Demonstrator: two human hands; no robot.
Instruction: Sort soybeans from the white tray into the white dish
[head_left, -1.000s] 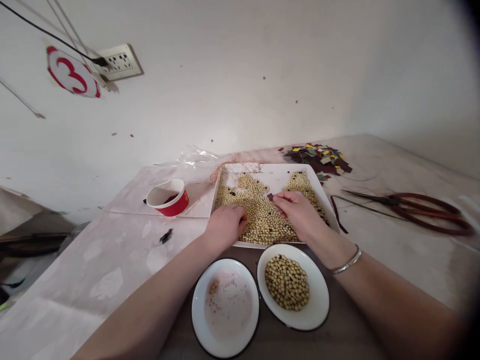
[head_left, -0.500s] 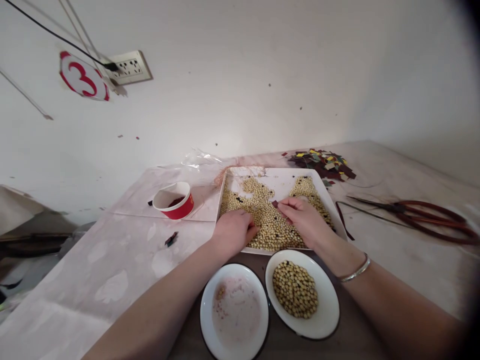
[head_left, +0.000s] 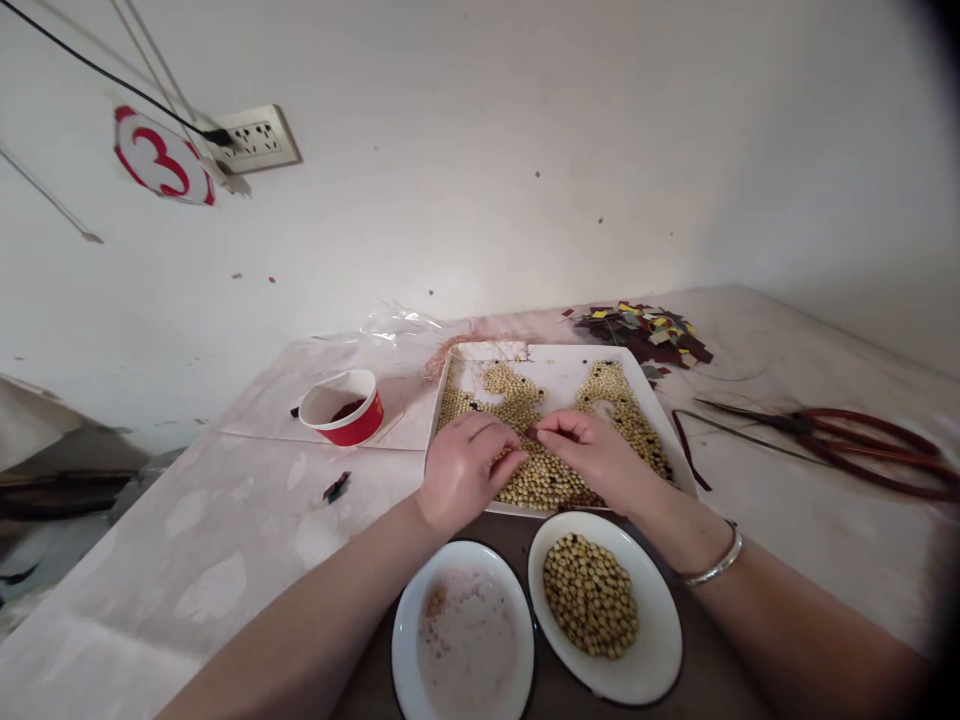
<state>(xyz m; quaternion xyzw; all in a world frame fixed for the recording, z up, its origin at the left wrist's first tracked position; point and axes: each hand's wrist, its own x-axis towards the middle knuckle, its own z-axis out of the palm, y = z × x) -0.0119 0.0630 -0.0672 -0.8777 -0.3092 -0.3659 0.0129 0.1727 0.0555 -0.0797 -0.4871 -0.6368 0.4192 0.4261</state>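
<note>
A white tray (head_left: pixel 433 425) holds a layer of pale yellow beads with dark specks (head_left: pixel 551 478). Over its middle, my two hands face each other with fingertips close together. My right hand (head_left: pixel 600 455), a silver bangle on its wrist, pinches a small dark red piece (head_left: pixel 533 433), mostly covered by the fingers. My left hand (head_left: pixel 469 468) is closed in a pinch above the beads; whatever lies between its fingertips is too small or hidden to make out. Nearer to me stand a white dish of larger yellow-brown beads (head_left: pixel 589 598) and a white dish (head_left: pixel 491 655) with pinkish residue.
To the left is a red and white paper cup (head_left: pixel 352 425) with dark red contents. Large scissors (head_left: pixel 847 435) lie on the right. A pile of coloured scraps (head_left: pixel 645 335) sits behind the tray, near copper-coloured threads (head_left: pixel 465 345) and clear plastic (head_left: pixel 394 322).
My left hand has risen slightly and turned its fingertips toward the right hand. My right hand has shifted a little left, bringing the dark red piece close to the left fingers.
</note>
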